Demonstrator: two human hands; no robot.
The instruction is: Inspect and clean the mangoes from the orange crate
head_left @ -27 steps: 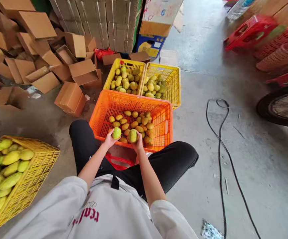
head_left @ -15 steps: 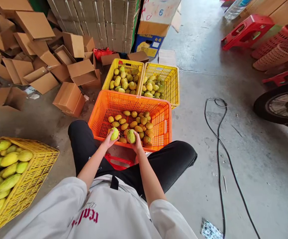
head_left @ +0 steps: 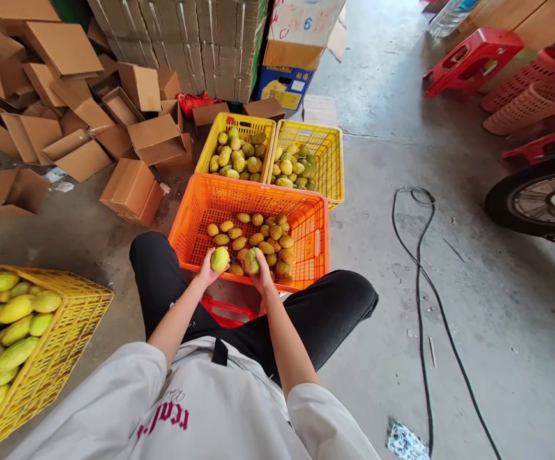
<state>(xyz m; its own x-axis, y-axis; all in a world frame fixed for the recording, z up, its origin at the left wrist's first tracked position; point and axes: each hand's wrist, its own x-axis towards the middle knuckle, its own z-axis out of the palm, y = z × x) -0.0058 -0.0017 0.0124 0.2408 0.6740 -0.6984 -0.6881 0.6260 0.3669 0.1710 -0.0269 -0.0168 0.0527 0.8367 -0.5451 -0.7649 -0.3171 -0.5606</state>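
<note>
My left hand (head_left: 207, 269) cups a yellow-green oval melon (head_left: 219, 259) over the near edge of the orange plastic crate (head_left: 324, 243). Beside it, my right hand (head_left: 264, 276) grips a greener melon (head_left: 251, 261), fingers wrapped round its right side. The two fruits are held apart at about the same height. Below and beyond them, several smaller yellow-orange melons (head_left: 257, 239) lie loose on the crate's floor, mostly towards the middle and right. The crate stands between my knees.
Behind stand a left yellow crate (head_left: 205, 145) and a right yellow crate (head_left: 337, 160), both holding melons. Another yellow crate (head_left: 73, 319) of larger fruit is at left. Cardboard boxes (head_left: 131, 185) pile up at back left. A black cable (head_left: 419, 275) and a wheel (head_left: 521, 201) lie right.
Both melons have turned slightly in my hands, the left one now showing a rounder, yellower face. My hands stay in nearly the same place; the whole view has shifted slightly.
</note>
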